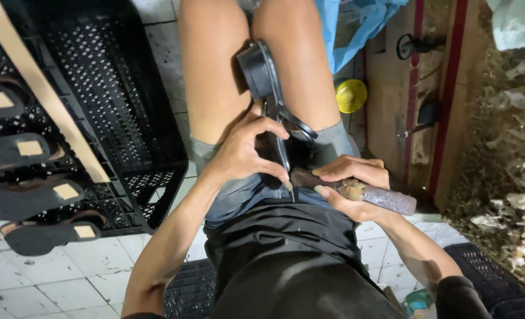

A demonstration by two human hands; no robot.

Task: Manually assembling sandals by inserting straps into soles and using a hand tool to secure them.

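A black sandal [262, 74] stands on edge between my knees, its sole turned toward the left knee and its black straps [298, 125] looping to the right. My left hand [248, 150] grips the lower part of the sandal, fingers curled over its edge. My right hand [351, 183] is closed around a dark, worn tool handle [386, 199] smeared with brownish residue. The tool's front end meets the sandal near my left fingertips; its tip is hidden.
A black plastic crate [114, 100] stands at the left, with several dark sandal soles [32, 201] lined up beside it on the white tiled floor [67, 277]. A yellow lid [351, 94], a blue plastic bag [357, 26] and a wooden board [392, 88] lie at the right.
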